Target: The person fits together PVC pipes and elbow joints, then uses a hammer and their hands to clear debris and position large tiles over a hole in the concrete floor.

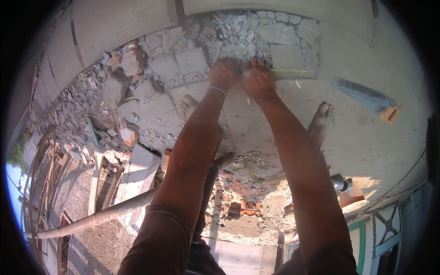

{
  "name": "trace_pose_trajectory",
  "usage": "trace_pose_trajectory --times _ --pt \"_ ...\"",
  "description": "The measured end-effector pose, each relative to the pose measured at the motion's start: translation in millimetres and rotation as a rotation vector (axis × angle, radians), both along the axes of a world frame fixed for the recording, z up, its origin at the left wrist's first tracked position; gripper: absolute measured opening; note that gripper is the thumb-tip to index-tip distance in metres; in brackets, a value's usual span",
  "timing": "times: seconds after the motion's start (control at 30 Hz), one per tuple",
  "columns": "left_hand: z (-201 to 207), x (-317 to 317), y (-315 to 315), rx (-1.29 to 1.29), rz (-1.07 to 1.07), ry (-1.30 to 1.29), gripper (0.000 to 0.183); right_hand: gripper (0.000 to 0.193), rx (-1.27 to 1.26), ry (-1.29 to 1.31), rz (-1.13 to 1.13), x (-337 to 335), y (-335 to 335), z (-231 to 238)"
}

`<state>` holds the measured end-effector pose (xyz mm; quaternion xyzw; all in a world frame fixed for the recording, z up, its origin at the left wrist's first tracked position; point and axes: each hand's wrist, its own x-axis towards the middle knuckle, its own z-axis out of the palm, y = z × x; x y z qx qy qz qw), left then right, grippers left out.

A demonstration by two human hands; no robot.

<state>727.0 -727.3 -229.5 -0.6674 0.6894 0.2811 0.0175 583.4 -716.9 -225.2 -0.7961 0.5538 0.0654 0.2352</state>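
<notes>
My left hand [224, 73], with a bracelet at its wrist, is curled closed beside my right hand [258, 79]; its fingertips are blurred, and what they hold is hidden. My right hand wears a ring and has its fingers bent closed. From its knuckles a thin pale green strip [293, 71] runs out to the right, along the edge of the broken paving. Just beyond both hands lies grey rubble [238, 39]. A square grey block [286, 56] sits to the right of the rubble.
A handsaw [364, 98] with an orange handle lies on the concrete floor at right. My bare feet [321, 121] stand either side of my hands. Broken slabs [117, 87] and debris spread left. A long pipe [101, 214] crosses the lower left; a metal cylinder [340, 183] is lower right.
</notes>
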Motion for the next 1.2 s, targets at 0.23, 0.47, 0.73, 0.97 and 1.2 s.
trace_pose_trajectory --times 0.23,0.47,0.73,0.97,1.2 --pt "-2 0 -1 0.222 0.253 -0.102 0.036 0.026 0.091 -0.11 -0.03 3 -11 0" --pt "2 -6 10 -0.01 -0.057 -0.067 0.036 0.023 0.07 -0.134 -0.112 -1 -7 -2" --pt "-3 16 -1 -0.069 -0.122 -0.232 0.02 0.033 0.02 -0.085 -0.049 18 -16 10" --pt "-39 10 7 -0.111 -0.27 -0.226 0.036 0.027 -0.01 -0.098 -0.083 5 -13 -20" --pt "-45 21 29 -0.245 -0.226 -0.258 0.023 0.026 0.074 -0.078 -0.084 15 -11 -12"
